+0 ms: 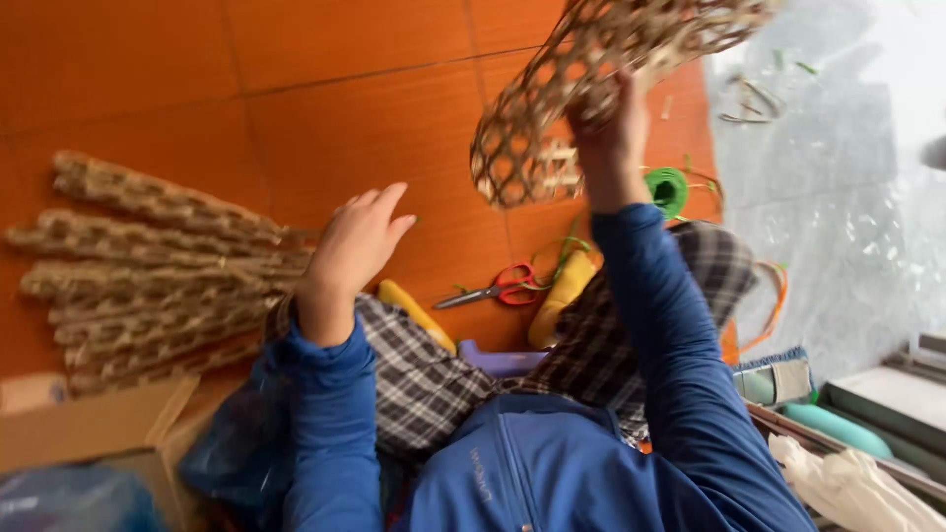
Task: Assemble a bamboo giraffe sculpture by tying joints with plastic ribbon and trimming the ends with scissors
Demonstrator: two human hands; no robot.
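Basket was raised above the floor, held up by the right hand. It was an open-weave bamboo piece, hexagonal mesh, and it ran off the top edge of the view. Its long axis sloped from the lower left, where a rounded end hung free, up to the upper right. The right hand was closed on the weave about midway along that length, fingers wrapped into the mesh; motion blur hid the exact finger placement.

The left hand was empty. Fingers were extended and slightly spread, palm turned down and away, touching nothing. It hovered over the floor, down and to the left of the basket's free end, near but clear of it. Of the two hands, only the right had contact with the basket; the free end pointed roughly toward the left hand.

Further left lay a stack of similar woven pieces, flat on the floor, their long sides running left to right. The left hand sat between that stack and the raised basket, just beside the stack's right end.

On the floor between the person's knees were scissors with red handles, and a green spool lay beyond the right forearm. A cardboard box stood at lower left.
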